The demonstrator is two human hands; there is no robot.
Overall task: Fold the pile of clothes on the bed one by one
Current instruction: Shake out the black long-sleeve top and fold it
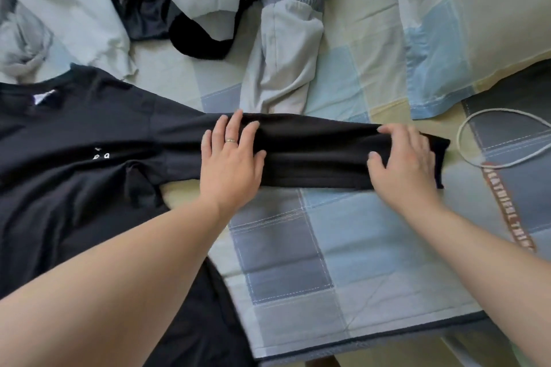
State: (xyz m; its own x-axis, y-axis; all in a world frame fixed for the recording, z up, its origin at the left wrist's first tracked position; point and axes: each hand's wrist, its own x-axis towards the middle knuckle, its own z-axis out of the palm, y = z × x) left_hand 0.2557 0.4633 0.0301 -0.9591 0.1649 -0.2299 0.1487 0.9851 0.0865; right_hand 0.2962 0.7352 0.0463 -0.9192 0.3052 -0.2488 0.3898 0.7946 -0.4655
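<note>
Bed, patchwork sheet in blue, grey and cream squares.

Far left and top: the unfolded pile, pale grey pieces tangled with black ones. Below it the black shirt lies spread on the sheet, body at the left, one long sleeve stretched out to the right.

Your left hand lies flat on the sleeve about midway, fingers straight and spread, pressing down and holding nothing (ring on one finger). Your right hand sits on the cuff end, fingers spread and lightly bent over the cloth. I see no pinch, though that hand is blurred.

Right of the cuff: a white cord looped on the sheet, a lettered strap and a pillow beyond.

Risks, as I judge them:
- The cuff lies near the cord, so a sweep outward could snag it and drag it into the fold.
- Flat palms only smooth the cloth. Lift the sleeve without a real hold and it may slump and crease.
- A pale grey garment touches the sleeve's far edge and could get caught up with it.

The shirt looks thin, matte and limp, with small white lettering on the chest and creases bunched under the armpit.
</note>
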